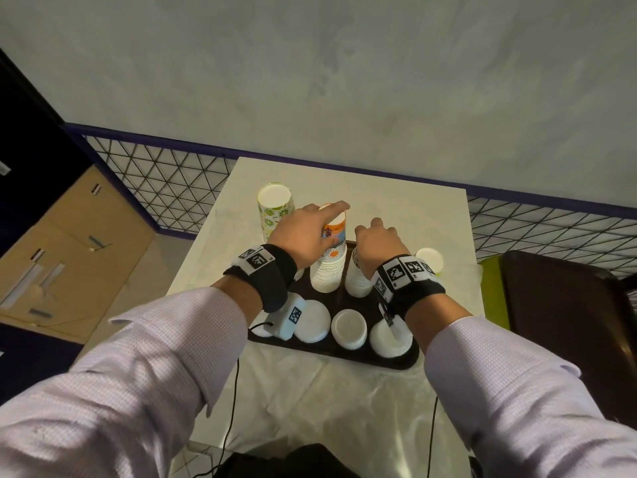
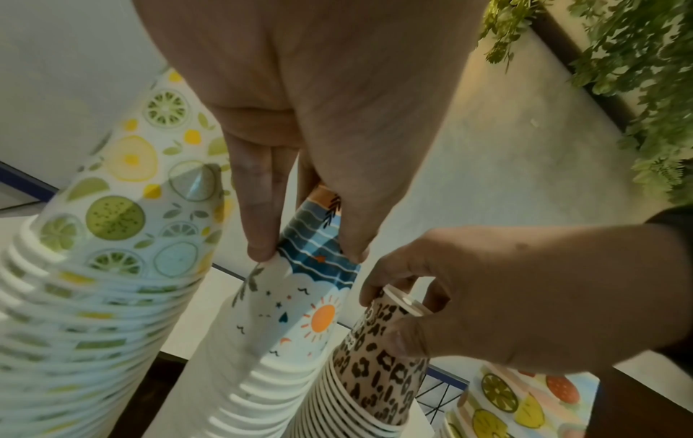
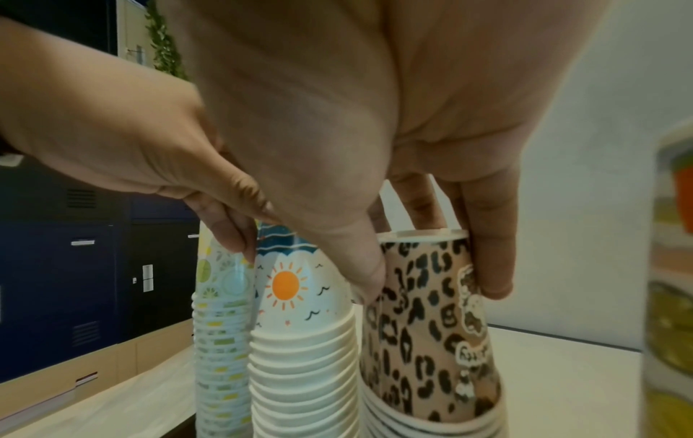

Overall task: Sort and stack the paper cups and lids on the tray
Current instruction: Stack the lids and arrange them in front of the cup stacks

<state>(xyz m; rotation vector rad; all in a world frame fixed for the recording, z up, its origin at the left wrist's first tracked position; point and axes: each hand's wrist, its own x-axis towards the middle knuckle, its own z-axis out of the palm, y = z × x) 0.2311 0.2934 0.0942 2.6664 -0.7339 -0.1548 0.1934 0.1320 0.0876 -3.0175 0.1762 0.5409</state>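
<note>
A dark tray (image 1: 336, 353) holds upside-down cup stacks. My left hand (image 1: 306, 232) (image 2: 307, 255) pinches the top cup of the sun-print stack (image 1: 327, 270) (image 2: 300, 320) (image 3: 300, 326) between thumb and fingers. My right hand (image 1: 377, 243) (image 3: 431, 281) grips the top leopard-print cup (image 2: 378, 370) (image 3: 424, 340) near its upturned base; that stack (image 1: 356, 281) stands right of the sun stack. A lime-print stack (image 1: 275, 212) (image 2: 112, 237) (image 3: 221, 340) rises at the back left. White lid piles (image 1: 312, 320) (image 1: 349, 328) (image 1: 391, 338) line the tray's front.
A fruit-print cup stack (image 1: 431, 260) (image 2: 517, 406) stands right of the tray on the white table (image 1: 396, 208). Black mesh railing (image 1: 165, 188) runs behind the table. A cardboard box (image 1: 69, 243) is at left, dark furniture (image 1: 568, 305) at right.
</note>
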